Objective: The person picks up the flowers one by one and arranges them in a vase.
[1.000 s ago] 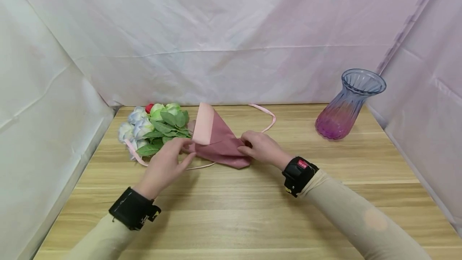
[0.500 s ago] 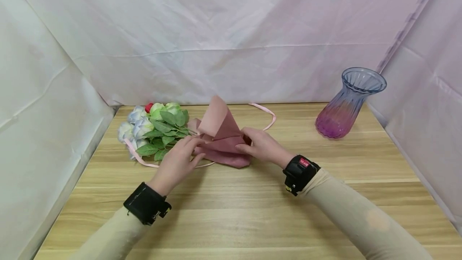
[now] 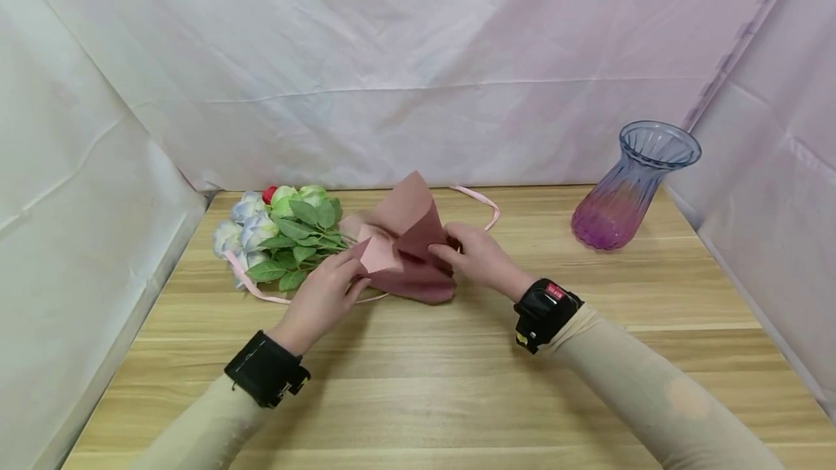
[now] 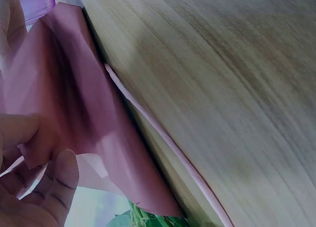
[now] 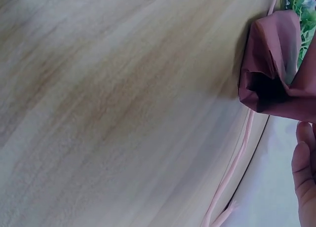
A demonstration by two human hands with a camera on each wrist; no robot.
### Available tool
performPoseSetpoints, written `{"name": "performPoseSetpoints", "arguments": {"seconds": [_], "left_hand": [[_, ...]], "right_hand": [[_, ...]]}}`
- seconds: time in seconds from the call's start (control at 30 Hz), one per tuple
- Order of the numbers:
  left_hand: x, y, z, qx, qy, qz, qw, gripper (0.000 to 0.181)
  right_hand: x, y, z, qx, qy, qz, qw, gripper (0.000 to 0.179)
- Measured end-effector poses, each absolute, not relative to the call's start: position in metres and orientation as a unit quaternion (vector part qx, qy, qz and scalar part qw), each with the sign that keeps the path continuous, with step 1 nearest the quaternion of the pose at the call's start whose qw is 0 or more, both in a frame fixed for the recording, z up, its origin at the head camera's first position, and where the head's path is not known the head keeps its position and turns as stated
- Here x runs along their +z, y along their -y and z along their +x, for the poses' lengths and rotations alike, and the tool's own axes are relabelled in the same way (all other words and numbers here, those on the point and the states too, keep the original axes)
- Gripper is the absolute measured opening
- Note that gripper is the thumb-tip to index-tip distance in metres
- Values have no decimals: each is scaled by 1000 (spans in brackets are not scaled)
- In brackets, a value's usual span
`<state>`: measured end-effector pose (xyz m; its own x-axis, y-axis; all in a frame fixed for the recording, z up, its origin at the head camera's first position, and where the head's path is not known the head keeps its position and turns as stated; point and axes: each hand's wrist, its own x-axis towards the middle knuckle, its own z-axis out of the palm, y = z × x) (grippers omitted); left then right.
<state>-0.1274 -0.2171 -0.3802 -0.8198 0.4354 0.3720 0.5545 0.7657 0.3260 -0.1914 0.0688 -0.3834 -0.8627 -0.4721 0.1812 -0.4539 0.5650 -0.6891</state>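
Mauve wrapping paper (image 3: pixel 414 278) with a paler inner side lies folded at the table's middle, one flap standing up at the back. My left hand (image 3: pixel 320 303) pinches a corner of its near flap between thumb and fingertips, as the left wrist view also shows around the paper (image 4: pixel 106 148). At the paper's right end, my right hand (image 3: pixel 480 256) pinches the edge with thumb and forefinger. Artificial flowers (image 3: pixel 259 229) in pale blue, green and red lie to the left, their stems running into the paper. A thin pink ribbon (image 3: pixel 244 279) passes beneath the paper.
A ribbed glass vase (image 3: pixel 610 212), blue fading to purple, stands at the back right of the wooden table (image 3: pixel 418 397). The ribbon's other end (image 3: pixel 486 201) curls near the back edge. White cloth (image 3: pixel 405 35) hangs behind and along both sides.
My left hand has moved right and taken hold of the near flap's corner, lifting it. The back flap has risen and swung right. My right hand has shifted slightly at the paper's right end.
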Motion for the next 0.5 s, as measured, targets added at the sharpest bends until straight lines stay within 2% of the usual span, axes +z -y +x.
{"name": "performPoseSetpoints", "arguments": {"seconds": [0.17,0.27,0.5], "left_hand": [[-382,221,-126,-209,928,-274,141,14],[-382,224,-125,-207,928,-275,140,15],[-382,230,-121,-204,933,-268,124,16]], "right_hand": [[-383,-72,-194,-374,-897,-237,-24,24],[-384,-75,-197,-370,-903,-215,-41,20],[-386,-84,-205,-397,-906,-146,4,22]]}}
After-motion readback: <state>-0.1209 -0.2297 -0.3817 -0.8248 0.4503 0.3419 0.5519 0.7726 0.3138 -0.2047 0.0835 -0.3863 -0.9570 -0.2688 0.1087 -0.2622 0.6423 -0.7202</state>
